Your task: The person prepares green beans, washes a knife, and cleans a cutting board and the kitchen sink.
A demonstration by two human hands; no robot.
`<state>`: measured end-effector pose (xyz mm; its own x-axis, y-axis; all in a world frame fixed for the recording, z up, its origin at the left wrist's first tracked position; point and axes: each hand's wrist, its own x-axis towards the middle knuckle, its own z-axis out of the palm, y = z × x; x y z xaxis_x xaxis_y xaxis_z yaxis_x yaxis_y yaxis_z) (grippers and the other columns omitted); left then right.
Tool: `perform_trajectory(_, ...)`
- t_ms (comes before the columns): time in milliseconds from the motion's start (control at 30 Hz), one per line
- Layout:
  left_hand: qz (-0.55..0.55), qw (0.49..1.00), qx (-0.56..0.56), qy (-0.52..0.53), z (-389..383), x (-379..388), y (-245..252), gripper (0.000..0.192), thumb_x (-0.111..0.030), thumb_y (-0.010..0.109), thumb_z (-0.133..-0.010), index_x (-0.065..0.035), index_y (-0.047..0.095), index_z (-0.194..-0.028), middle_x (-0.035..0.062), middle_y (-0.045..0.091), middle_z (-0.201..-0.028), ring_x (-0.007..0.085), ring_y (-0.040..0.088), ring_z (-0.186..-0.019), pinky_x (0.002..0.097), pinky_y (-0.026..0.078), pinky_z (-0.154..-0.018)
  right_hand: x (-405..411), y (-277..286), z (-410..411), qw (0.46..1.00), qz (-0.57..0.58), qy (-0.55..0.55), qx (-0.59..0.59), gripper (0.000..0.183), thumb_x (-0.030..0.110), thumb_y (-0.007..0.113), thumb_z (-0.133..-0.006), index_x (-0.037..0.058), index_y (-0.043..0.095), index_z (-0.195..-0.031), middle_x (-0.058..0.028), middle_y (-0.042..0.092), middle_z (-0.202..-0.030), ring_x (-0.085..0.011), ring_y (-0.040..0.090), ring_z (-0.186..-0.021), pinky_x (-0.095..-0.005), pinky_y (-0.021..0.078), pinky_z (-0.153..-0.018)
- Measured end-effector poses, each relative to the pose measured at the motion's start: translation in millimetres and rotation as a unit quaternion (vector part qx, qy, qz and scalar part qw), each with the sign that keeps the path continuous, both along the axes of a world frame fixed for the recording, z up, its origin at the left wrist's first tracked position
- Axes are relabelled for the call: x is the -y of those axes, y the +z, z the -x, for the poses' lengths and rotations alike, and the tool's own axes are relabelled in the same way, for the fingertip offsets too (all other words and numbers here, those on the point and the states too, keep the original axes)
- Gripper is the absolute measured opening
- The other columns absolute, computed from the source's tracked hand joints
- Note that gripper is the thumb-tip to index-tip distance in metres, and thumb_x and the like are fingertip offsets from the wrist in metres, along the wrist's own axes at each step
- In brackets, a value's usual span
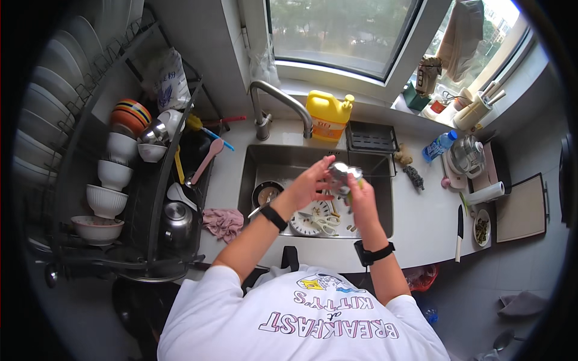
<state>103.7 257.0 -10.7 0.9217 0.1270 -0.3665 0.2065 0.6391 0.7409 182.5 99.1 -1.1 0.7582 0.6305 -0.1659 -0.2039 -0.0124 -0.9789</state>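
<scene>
Above the stainless steel sink (271,155), my right hand (362,198) grips a shiny metal object (341,173), whose exact kind I cannot tell; something green shows beside the fingers. My left hand (309,185) is at the object's left side with its fingers spread; whether it touches is unclear. Below the hands, a patterned plate (300,224) lies in the sink with white-handled kitchen scissors (326,224) on it. A dark-rimmed pan or bowl (266,192) sits at the sink's left, partly hidden by my left arm. Small food scraps lie on the sink floor.
A curved faucet (289,100) and yellow jug (326,118) stand behind the sink, near a black basket (371,136). Left are a pink cloth (224,224) and a dish rack (153,216) with bowls. Right are a bottle (439,145), a knife (459,230) and a plate of food (482,229).
</scene>
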Motion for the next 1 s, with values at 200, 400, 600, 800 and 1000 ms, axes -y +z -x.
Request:
perform_trajectory(200, -0.168, 0.979, -0.012, 0.112, 19.1, 18.1, -3.4, 0.023, -0.035, 0.058, -0.093, -0.0125, 0.062, -0.091, -0.0067, 0.051, -0.076, 0.0024, 0.044, -0.065, 0.0203, 0.034, -0.053, 3.1, -29.1, 37.2, 0.811, 0.112, 0.197, 0.540, 0.038, 0.028, 0.067, -0.085, -0.0029, 0.059, -0.106, -0.0238, 0.060, -0.099, -0.0417, 0.058, -0.095, -0.0436, 0.0505, -0.078)
perform_trajectory(400, -0.067, 0.982, -0.070, 0.160, 48.2, 35.8, -38.9, 0.023, -0.034, 0.061, -0.092, -0.0122, 0.061, -0.086, -0.0035, 0.054, -0.070, 0.0055, 0.046, -0.054, 0.0234, 0.031, -0.041, 21.6, -25.9, 52.9, 0.792, 0.063, 0.250, 0.554, 0.038, 0.035, 0.065, -0.088, -0.0003, 0.061, -0.101, -0.0216, 0.058, -0.109, -0.0411, 0.052, -0.106, -0.0438, 0.0496, -0.083)
perform_trajectory(600, -0.092, 0.966, -0.004, 0.241, 54.4, 60.7, -34.2, 0.023, -0.030, 0.054, -0.096, -0.0091, 0.062, -0.096, 0.0001, 0.060, -0.084, 0.0075, 0.056, -0.072, 0.0224, 0.044, -0.056, 8.1, -28.3, 51.7, 0.941, -0.036, 0.163, -0.295, 0.043, 0.044, 0.051, -0.098, 0.0052, 0.062, -0.112, -0.0021, 0.064, -0.097, -0.0090, 0.056, -0.083, -0.0279, 0.0473, -0.074)
perform_trajectory(800, 0.095, 0.969, -0.145, 0.174, 63.0, 63.0, -5.2, 0.023, -0.032, 0.061, -0.092, -0.0137, 0.064, -0.078, -0.0008, 0.054, -0.054, 0.0115, 0.047, -0.039, 0.0268, 0.037, -0.035, 33.2, -22.1, 67.6, 0.745, 0.040, 0.215, 0.630, 0.029, 0.027, 0.073, -0.075, 0.0056, 0.066, -0.094, -0.0143, 0.063, -0.088, -0.0334, 0.057, -0.090, -0.0403, 0.0499, -0.075)
perform_trajectory(1000, 0.157, 0.955, -0.115, 0.225, 74.2, 66.5, -46.2, 0.037, -0.041, 0.058, -0.092, -0.0156, 0.059, -0.065, -0.0004, 0.057, -0.057, 0.0121, 0.050, -0.043, 0.0276, 0.038, -0.036, 17.3, -39.9, 67.0, 0.928, 0.030, 0.337, 0.159, 0.033, 0.028, 0.074, -0.080, 0.0046, 0.064, -0.102, -0.0100, 0.061, -0.089, -0.0231, 0.059, -0.091, -0.0353, 0.0493, -0.077)
